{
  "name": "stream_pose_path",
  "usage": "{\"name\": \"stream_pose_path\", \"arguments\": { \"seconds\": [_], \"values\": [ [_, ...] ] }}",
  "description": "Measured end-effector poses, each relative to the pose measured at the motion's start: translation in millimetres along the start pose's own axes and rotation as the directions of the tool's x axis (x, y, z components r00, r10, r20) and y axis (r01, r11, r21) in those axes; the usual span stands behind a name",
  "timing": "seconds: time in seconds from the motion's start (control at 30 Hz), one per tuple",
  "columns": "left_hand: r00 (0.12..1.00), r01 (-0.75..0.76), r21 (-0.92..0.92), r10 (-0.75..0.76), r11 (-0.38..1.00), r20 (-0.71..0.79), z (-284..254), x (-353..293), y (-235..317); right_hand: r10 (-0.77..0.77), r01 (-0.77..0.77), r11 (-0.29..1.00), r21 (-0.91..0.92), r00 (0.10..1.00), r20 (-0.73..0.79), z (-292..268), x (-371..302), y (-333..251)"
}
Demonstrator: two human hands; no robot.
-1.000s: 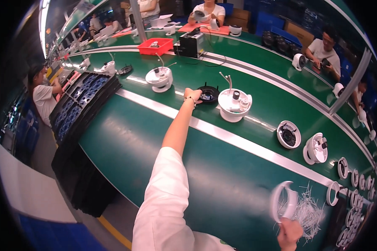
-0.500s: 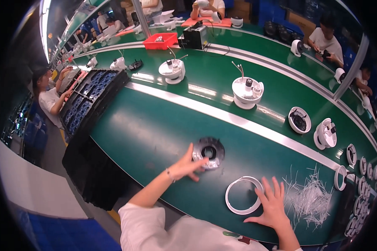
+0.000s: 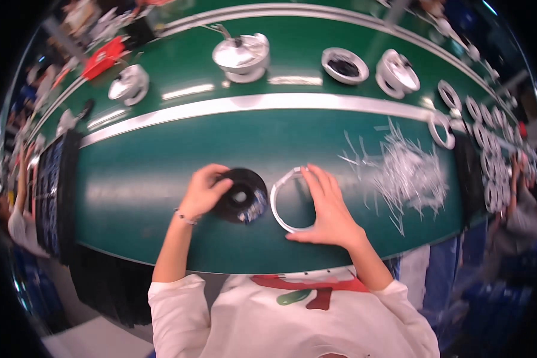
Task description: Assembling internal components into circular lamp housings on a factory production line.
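Note:
My left hand point(image 3: 204, 194) grips the left rim of a black round disc part point(image 3: 252, 180), its thumb over the top. The disc has a hole in its middle and a shiny patch at its lower right; motion blurs it slightly. Close to its right is a white plastic ring point(image 3: 275, 206). My right hand point(image 3: 335, 216) curves round that ring's right side, fingers at the far rim and thumb at the near rim. A narrow gap parts disc and ring. Whether either part is lifted off the green table is hard to tell.
Thin clear strips point(image 3: 409, 173) lie piled right of my right hand, by another white ring point(image 3: 441, 130). Beyond a pale rail point(image 3: 221, 108), white housings point(image 3: 241, 58) and a white bowl-shaped cover point(image 3: 344, 65) stand on a green belt. Black trays point(image 3: 70, 191) edge the left.
The view has swung right and down. My left hand has closed on the black disc, which now lies nearer the ring. My right hand has gone from spread fingers to gripping the ring.

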State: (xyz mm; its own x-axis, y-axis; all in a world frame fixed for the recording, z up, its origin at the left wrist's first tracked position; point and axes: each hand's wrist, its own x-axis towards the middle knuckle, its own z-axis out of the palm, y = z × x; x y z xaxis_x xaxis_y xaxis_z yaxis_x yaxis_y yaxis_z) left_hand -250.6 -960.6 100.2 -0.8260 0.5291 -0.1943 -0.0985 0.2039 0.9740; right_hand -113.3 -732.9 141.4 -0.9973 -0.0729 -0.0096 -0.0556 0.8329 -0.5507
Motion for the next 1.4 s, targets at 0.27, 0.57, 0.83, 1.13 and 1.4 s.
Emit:
{"name": "stream_pose_path", "arguments": {
  "seconds": [0.27,0.57,0.83,1.13,1.4],
  "values": [
    [0.993,-0.116,-0.508,0.087,0.854,-0.082,69.2,7.0,6.6,0.228,0.041,0.831,0.555,0.885,-0.406,7.3,-3.1,4.7],
    [0.841,0.366,-0.743,0.143,0.56,0.522,85.7,-14.0,3.1,0.125,0.127,0.871,0.474,0.876,-0.465,15.7,0.8,-8.0],
    [0.887,0.438,-0.836,-0.007,0.331,0.462,88.9,-3.8,13.8,0.092,0.121,0.85,0.512,0.924,-0.371,10.2,4.7,-9.6],
    [0.867,0.486,-0.826,-0.04,0.285,0.496,85.8,-6.8,4.9,-0.103,0.181,0.962,0.205,0.934,-0.341,25.9,2.5,-22.6],
    [0.912,0.377,-0.837,0.0,0.396,0.41,78.6,-9.4,-4.5,-0.084,0.157,0.96,0.231,0.951,-0.298,20.1,14.3,-21.0]
  ]
}}
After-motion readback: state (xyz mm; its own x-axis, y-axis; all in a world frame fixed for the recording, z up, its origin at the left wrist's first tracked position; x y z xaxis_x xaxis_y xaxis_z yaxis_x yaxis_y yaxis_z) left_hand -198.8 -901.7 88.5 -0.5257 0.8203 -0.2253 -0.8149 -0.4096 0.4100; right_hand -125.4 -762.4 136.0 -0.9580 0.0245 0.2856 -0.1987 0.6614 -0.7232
